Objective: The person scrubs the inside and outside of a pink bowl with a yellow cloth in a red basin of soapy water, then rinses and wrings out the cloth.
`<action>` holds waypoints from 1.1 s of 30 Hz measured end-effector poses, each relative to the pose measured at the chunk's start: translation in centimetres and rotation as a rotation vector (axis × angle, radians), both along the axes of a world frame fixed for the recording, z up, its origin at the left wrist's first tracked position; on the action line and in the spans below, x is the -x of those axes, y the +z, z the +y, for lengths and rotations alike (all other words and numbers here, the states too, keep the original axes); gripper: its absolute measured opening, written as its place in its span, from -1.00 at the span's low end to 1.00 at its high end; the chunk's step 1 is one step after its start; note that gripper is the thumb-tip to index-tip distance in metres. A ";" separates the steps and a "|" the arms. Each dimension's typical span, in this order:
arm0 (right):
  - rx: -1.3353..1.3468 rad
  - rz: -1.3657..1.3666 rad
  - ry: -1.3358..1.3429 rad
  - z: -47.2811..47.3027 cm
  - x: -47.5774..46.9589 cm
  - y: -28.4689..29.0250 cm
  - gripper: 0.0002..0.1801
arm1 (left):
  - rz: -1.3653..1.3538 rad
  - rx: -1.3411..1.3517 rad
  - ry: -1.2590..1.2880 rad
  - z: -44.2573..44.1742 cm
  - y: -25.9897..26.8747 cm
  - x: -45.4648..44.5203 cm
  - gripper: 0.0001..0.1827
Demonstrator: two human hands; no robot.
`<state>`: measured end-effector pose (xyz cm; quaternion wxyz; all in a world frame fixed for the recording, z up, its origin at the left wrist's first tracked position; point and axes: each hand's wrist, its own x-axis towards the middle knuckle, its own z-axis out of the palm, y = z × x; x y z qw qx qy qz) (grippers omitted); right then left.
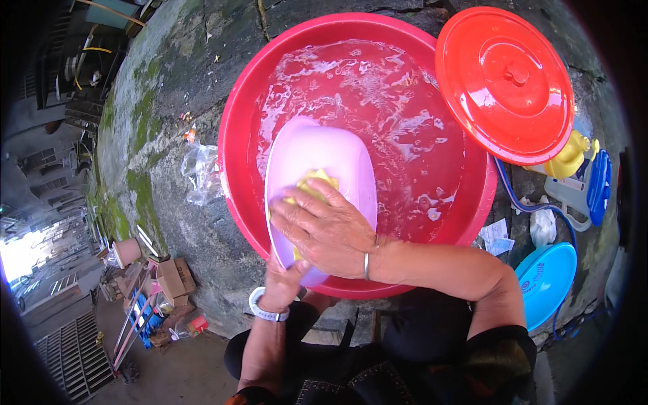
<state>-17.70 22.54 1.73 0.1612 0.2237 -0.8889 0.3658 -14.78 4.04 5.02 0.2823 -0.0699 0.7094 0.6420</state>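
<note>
A light pink plastic basin (329, 147) is tilted on its side over the large red tub (234, 126), its underside turned towards the water. My left hand (283, 281), with a pale watch at the wrist, grips the basin's near rim; its fingers are partly hidden. Spread over the basin's outer wall, my right hand (329, 230) presses a yellow cloth or sponge (316, 179) against it. The right hand is blurred, and a metal bangle circles its wrist. Water (364, 101) with patches of foam fills part of the tub.
A red lid (506, 83) overlaps the tub's right rim. Beside it are a yellow bottle (567, 157), a blue hose (569, 228) and a light blue basin (552, 288). Clear plastic packaging (200, 172) lies left of the tub. A cardboard box (174, 281) stands lower left.
</note>
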 end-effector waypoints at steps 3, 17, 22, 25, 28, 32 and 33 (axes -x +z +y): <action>0.125 -0.241 0.096 1.1 1.6 -0.5 -0.58 | -0.133 -0.028 -0.076 -4.3 -2.1 -4.3 -0.48; 0.056 -0.099 0.014 -0.5 0.6 -0.7 -0.43 | 0.025 -0.018 0.135 -1.8 0.4 -1.1 -0.24; 0.571 -0.697 -0.087 3.4 7.4 -12.9 -0.58 | 0.044 -0.064 0.191 -1.7 0.1 -0.8 -0.29; -0.065 -0.910 -0.190 8.6 6.6 -15.6 -0.63 | 0.050 -0.072 0.259 -2.5 0.3 -0.5 -0.29; 0.080 -0.521 -0.695 11.3 4.3 -19.0 -0.75 | 0.025 -0.079 0.298 -3.0 -0.2 -0.8 -0.25; 0.274 -0.696 -0.692 11.1 3.4 -29.3 -0.70 | 0.032 -0.111 0.260 -2.4 -0.6 -0.1 -0.25; 0.644 -0.981 -0.621 10.0 4.2 -22.4 -0.68 | 0.044 -0.117 0.288 -2.9 -0.7 -0.6 -0.26</action>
